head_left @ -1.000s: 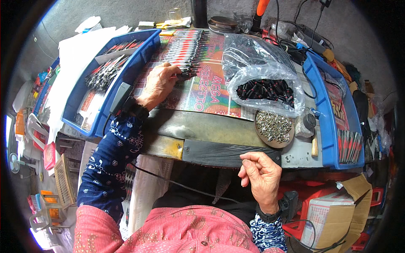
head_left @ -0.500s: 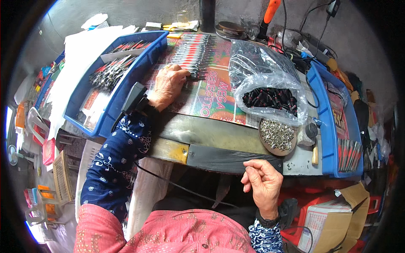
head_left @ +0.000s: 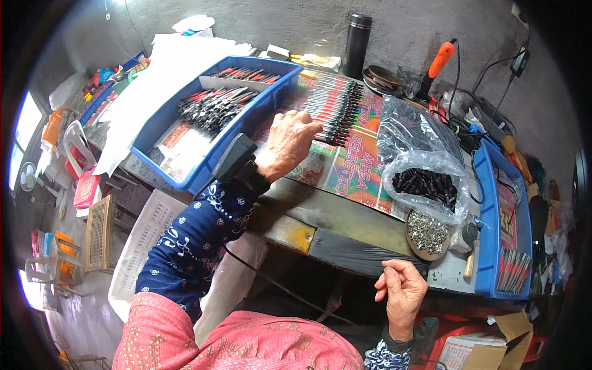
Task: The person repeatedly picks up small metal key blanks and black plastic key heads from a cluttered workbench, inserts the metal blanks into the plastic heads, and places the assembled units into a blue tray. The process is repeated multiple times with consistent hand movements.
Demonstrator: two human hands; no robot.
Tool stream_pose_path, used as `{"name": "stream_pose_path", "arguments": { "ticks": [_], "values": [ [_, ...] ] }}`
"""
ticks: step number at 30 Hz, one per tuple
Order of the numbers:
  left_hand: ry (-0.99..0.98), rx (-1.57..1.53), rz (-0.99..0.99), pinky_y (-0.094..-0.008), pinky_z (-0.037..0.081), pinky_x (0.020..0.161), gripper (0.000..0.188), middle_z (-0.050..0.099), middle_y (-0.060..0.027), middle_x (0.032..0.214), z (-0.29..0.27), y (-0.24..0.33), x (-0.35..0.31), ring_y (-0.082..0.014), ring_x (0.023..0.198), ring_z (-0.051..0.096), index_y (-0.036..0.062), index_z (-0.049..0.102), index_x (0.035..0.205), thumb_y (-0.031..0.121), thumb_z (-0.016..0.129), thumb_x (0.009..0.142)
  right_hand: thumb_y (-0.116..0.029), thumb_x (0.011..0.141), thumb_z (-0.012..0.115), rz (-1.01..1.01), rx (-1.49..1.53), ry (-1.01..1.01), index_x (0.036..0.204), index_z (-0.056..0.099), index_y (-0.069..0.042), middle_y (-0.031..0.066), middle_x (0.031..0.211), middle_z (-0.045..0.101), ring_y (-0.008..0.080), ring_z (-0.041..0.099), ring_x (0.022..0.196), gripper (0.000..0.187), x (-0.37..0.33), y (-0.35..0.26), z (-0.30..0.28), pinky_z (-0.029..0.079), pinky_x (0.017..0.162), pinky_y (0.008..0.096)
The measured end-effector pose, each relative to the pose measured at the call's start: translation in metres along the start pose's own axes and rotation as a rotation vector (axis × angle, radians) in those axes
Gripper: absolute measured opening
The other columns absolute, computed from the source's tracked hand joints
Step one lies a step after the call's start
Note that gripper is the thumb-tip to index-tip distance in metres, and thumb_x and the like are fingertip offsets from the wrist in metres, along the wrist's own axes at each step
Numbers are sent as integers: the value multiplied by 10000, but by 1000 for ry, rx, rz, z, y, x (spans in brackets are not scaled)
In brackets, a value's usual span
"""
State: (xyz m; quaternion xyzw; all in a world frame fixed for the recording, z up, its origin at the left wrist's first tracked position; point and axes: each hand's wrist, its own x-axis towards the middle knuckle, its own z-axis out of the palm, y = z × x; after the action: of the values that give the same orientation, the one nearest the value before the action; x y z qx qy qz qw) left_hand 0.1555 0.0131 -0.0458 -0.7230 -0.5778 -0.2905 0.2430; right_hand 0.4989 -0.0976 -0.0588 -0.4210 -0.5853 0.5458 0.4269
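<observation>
Several red, silver and black pens lie side by side in a long row [head_left: 333, 108] on the printed sheet. At the near-left end of that row is my left hand [head_left: 288, 142], palm down with fingers bent inward, closed at the end of a pen [head_left: 327, 139]; its fingertips are partly hidden. My right hand [head_left: 402, 293] hovers in front of the table edge, fingers loosely bent and apart, with nothing visible in it. Beyond it lie a clear bag of black pen parts [head_left: 425, 187] and a round dish of small silver parts [head_left: 427, 235].
Left of the row stands a blue tray [head_left: 179, 176] with piles of pens; another blue tray [head_left: 487, 271] at the right holds a bundle of pens. A black flask [head_left: 357, 46] and an orange-handled tool [head_left: 439, 61] stand at the back. A cardboard box [head_left: 509, 342] sits low at the right.
The view has shifted, so the table appears farther right and lower. My left hand stays at the near end of the pen row; my right hand remains in front of the table edge.
</observation>
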Motion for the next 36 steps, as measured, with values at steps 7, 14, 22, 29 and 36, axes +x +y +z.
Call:
{"name": "stream_pose_path", "arguments": {
  "ticks": [7,14,22,29,36],
  "values": [
    [-37,125,-139,-433,427,738,75,589,-94,814,-55,-5,-6,-295,814,600,100,650,787,106,581,815,-60,938,604,5,24,-22,995,647,20,40,665,618,50,519,484,107,1,-1,-2,404,442,176],
    [-82,133,-154,-446,473,713,88,607,-123,810,-73,0,-17,-323,776,624,70,642,777,125,595,828,-105,944,610,1,17,-23,969,656,9,38,667,620,45,513,486,126,0,-12,3,395,441,172],
    [-64,143,-156,-449,506,650,98,606,-131,778,-80,-6,-5,-329,751,635,58,632,766,123,598,831,-65,933,609,-26,-61,26,979,653,9,33,674,618,51,535,524,98,-23,-41,-6,421,460,173],
    [-162,235,-287,-440,518,719,114,624,-103,869,-92,-34,9,-319,844,648,127,691,915,197,679,827,-163,968,572,-236,-92,136,969,624,11,41,631,573,69,486,478,182,-4,-94,-26,379,423,189],
    [-174,216,-332,-437,512,721,117,661,-96,883,-86,-40,7,-315,872,651,144,687,913,203,699,813,-211,965,593,-441,-58,79,998,625,16,28,630,571,52,461,470,232,42,-158,-33,339,406,172]
  ]
}}
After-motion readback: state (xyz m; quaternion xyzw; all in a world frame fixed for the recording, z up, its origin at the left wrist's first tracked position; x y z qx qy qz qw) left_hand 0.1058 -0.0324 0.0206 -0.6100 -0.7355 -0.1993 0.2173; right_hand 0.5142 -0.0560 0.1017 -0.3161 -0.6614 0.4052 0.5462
